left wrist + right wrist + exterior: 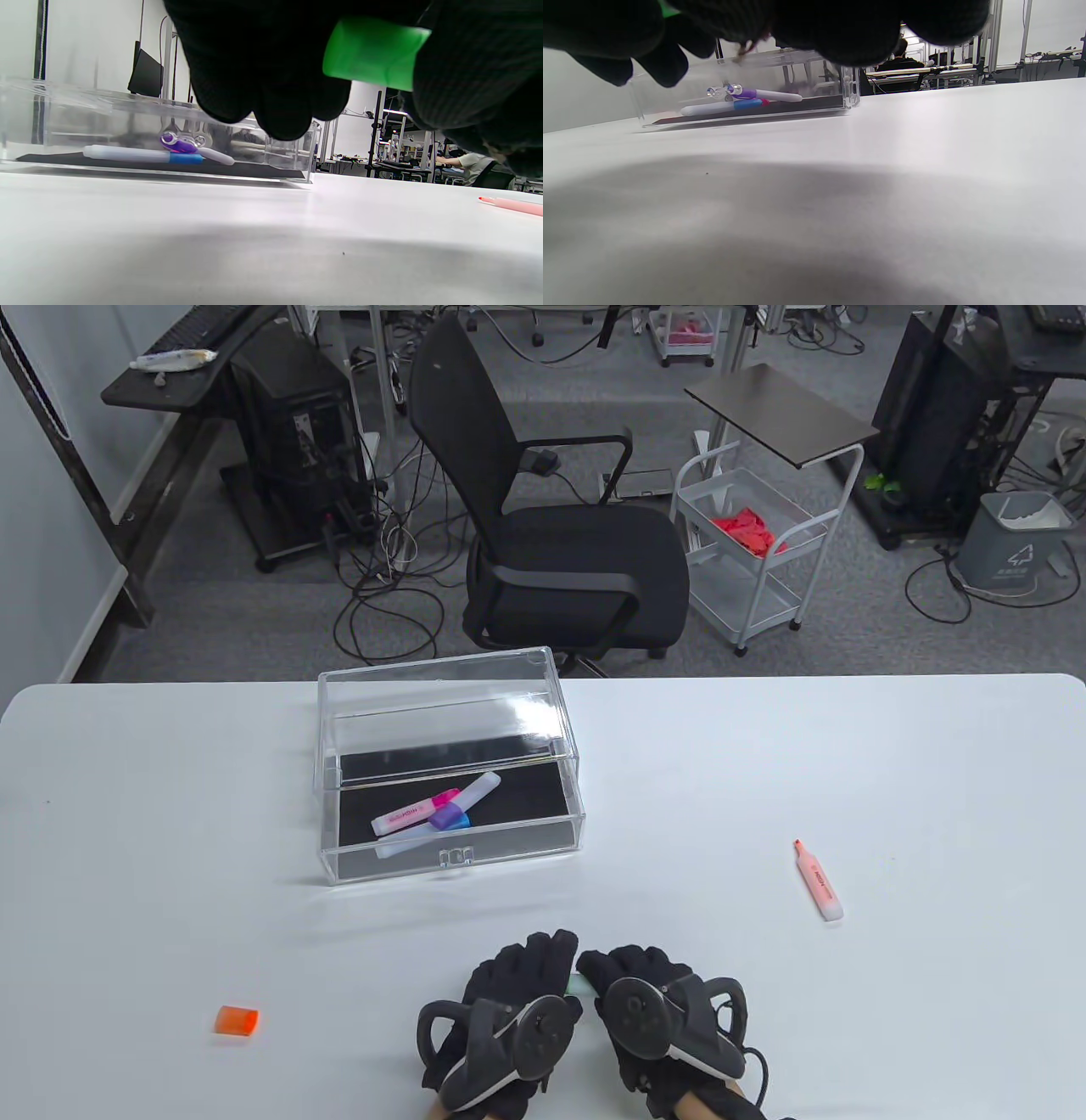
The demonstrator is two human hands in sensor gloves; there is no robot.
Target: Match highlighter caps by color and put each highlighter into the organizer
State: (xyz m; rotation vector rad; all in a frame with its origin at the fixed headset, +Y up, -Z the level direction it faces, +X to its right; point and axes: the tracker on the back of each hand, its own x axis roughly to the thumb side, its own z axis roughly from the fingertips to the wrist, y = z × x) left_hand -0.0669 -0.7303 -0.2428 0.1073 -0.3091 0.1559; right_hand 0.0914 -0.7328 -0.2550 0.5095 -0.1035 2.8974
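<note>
Left wrist view alone shows both hands (577, 1018) pinching 1 green cap (373, 53) (nearly hidden from above).

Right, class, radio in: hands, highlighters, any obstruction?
Left hand grips green cap; right hand meets it, grip hidden. Three capped highlighters in organizer. Orange highlighter uncapped right; orange cap left. No obstruction.

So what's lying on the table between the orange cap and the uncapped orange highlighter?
Only the two gloved hands, left hand and right hand, sit between the orange cap and orange highlighter, per the table view.
</note>
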